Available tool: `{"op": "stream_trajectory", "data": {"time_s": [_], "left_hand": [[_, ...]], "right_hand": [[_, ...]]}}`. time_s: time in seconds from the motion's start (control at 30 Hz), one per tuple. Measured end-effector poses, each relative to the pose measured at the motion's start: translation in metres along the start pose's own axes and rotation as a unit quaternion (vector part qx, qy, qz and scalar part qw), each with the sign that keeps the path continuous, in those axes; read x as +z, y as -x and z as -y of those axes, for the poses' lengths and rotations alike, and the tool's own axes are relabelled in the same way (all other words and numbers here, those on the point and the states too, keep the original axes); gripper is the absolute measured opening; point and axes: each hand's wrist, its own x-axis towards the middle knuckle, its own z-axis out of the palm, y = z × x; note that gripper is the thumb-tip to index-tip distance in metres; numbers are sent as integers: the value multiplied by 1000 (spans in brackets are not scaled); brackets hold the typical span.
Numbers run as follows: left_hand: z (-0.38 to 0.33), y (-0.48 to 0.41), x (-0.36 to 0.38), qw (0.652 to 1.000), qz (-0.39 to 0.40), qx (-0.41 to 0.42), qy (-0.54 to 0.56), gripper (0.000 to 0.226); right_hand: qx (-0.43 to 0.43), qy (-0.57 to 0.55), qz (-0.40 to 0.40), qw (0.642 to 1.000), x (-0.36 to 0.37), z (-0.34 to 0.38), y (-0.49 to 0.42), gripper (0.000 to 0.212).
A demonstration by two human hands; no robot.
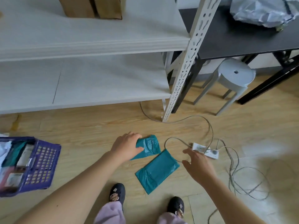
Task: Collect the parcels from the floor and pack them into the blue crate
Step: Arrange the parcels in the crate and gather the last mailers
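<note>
Two teal plastic parcels lie on the wooden floor in front of my feet. My left hand point(127, 145) grips the left edge of the smaller, crumpled parcel point(149, 146), thumb under and fingers over it. The larger flat parcel point(157, 171) lies just below and to the right, untouched. My right hand point(196, 163) hovers to the right of that parcel with fingers spread and relaxed, holding nothing. The blue crate point(42, 164) stands at the left edge of the view, tilted, with several parcels inside.
A white shelf unit point(90, 46) with a perforated post point(182, 75) stands ahead. A white power strip point(206, 150) and loose grey cables point(233, 173) lie right of my right hand. A grey stool point(234, 76) stands under a black table point(234, 41).
</note>
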Motion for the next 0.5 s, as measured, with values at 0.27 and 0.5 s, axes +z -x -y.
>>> {"op": "stream_trajectory", "data": {"time_s": [0.27, 0.5], "left_hand": [[-20, -43, 96, 995, 8, -80, 57, 55], [13, -119, 215, 994, -11, -95, 61, 54]], "right_hand": [[-93, 80, 104, 987, 68, -62, -73, 46], [-142, 134, 101, 976, 188, -101, -151, 52]]}}
